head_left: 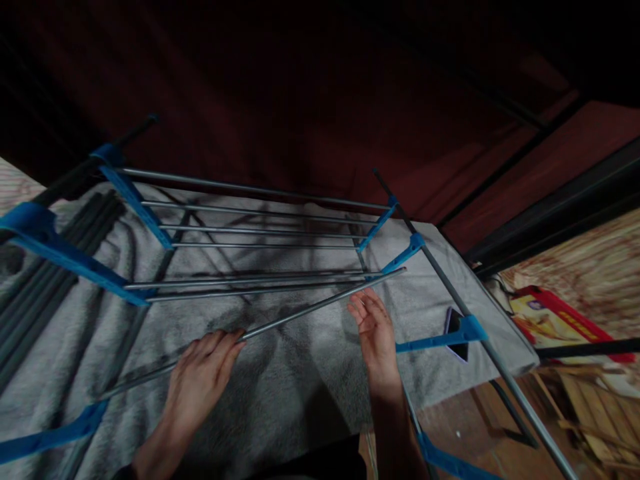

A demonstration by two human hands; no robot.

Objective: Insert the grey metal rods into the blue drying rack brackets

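Note:
My left hand (210, 360) is wrapped around a thin grey metal tube (300, 315), which slants up to the right. The tube's left end is near a blue plastic bracket (93, 419); its right end sticks out free. Just under that right end is my right hand (371, 320), palm up with its fingers apart; whether the fingertips touch the tube I cannot tell. Beyond my hands stands a rack frame with blue brackets (133, 197) on both sides. Several grey tubes (265, 232) run across between the brackets.
A grey blanket (295, 373) covers the surface beneath the rack. Loose dark tubes (55, 267) lie at the left. Near a right-hand bracket (473, 328) is a phone (454, 321). A red and yellow box (560, 320) and wooden slats (595, 413) are at the far right.

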